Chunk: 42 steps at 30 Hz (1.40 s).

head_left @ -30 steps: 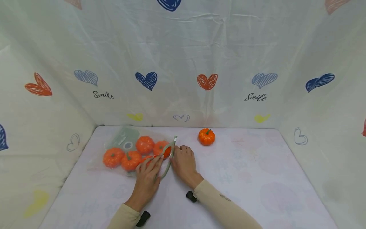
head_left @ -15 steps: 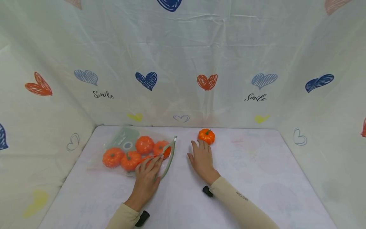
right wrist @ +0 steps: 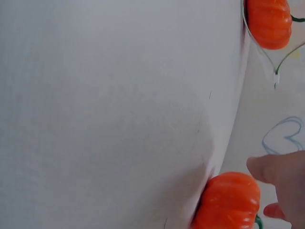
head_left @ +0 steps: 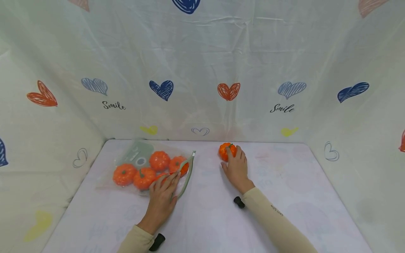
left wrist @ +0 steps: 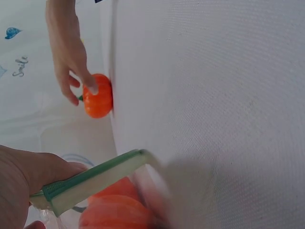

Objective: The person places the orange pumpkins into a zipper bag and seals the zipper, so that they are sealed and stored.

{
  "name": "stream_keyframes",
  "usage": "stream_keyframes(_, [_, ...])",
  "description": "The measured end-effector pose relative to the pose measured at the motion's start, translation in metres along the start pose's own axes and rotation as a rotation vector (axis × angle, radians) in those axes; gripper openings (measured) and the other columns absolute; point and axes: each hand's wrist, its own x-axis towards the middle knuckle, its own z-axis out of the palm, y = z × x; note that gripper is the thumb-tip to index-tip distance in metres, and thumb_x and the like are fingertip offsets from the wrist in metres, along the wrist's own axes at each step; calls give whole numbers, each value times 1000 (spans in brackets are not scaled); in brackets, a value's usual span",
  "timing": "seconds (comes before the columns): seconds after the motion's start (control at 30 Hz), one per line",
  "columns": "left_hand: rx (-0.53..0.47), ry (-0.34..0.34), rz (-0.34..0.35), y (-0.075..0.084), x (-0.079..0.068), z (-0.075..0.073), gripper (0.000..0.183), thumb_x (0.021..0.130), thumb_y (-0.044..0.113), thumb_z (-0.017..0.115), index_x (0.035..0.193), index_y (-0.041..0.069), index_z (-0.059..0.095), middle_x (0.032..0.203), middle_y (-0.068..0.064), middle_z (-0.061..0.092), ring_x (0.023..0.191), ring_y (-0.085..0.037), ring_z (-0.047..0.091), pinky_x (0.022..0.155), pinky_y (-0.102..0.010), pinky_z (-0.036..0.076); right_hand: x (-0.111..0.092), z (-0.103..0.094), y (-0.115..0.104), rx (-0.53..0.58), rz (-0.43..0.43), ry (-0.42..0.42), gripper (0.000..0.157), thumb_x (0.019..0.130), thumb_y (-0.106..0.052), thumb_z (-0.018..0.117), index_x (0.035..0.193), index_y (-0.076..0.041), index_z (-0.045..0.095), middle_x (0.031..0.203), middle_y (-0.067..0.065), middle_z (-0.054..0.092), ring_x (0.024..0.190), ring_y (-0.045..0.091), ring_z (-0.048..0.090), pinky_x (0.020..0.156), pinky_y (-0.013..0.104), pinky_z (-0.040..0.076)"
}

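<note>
A clear zip bag (head_left: 134, 151) with a green zip edge and a printed green panel lies at the left of the table, its mouth parted toward the right. Inside are several small orange toy pumpkins (head_left: 124, 174). My left hand (head_left: 162, 196) lies over the bag near its mouth; in the left wrist view its thumb and a finger pinch the green zip strip (left wrist: 95, 181). One loose orange pumpkin (head_left: 223, 151), green-stemmed, sits at the back of the table. Around it reaches my right hand (head_left: 238, 170), thumb and fingers spread, fingertips right at the pumpkin's top and side.
A pale tabletop (head_left: 284, 196) stretches to the right and front. White curtain walls (head_left: 202, 63) with printed hearts stand close behind the loose pumpkin and on both sides. Dark wrist cameras (head_left: 157, 242) jut from under both forearms.
My right hand has left the bag's mouth and moved right to the loose pumpkin, its fingers now about it. The left hand and the bag have stayed in place.
</note>
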Motion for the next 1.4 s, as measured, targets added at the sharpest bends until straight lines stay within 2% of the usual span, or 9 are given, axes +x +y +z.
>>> stream_keyframes(0.27, [-1,-11,-2,0,-1,0,88,53,-14,94,137,-1,69,141,-10,66,127,-38,50,91,-54,33,9,8,8,105,-5,-55,75,92,-21,83,156,-7,47,156,40,31,141,58,37,115,66,37])
stream_keyframes(0.47, [4,-23,-7,-1,0,-1,89,55,-13,95,138,0,68,140,-11,66,127,-38,50,91,-54,34,15,11,10,108,-17,-32,72,91,-16,83,154,-6,50,151,40,36,136,57,41,115,66,36])
stream_keyframes(0.63, [15,-28,-14,-1,0,-1,89,55,-11,96,138,0,68,140,-11,66,126,-38,51,90,-54,34,19,11,9,98,-12,-36,69,91,-16,83,152,-6,52,148,38,39,133,57,44,116,64,35])
stream_keyframes(0.87, [9,-39,-20,0,0,-1,89,54,-10,98,137,0,68,140,-12,66,126,-40,51,90,-54,34,20,11,9,53,-1,-32,62,93,-16,82,149,-8,56,144,36,43,130,55,48,113,63,38])
stream_keyframes(1.17, [5,-58,-37,-1,1,-1,91,54,-8,98,139,1,68,142,-11,66,126,-39,51,90,-53,34,20,13,10,1,-9,-28,61,94,-17,81,149,-10,56,142,36,45,127,54,52,110,63,41])
stream_keyframes(1.4, [-2,-49,-32,-1,2,-1,89,54,-9,98,138,-1,68,140,-12,66,126,-40,51,90,-54,34,18,12,10,6,-10,-36,62,94,-17,81,150,-9,56,142,37,45,128,54,51,110,63,42])
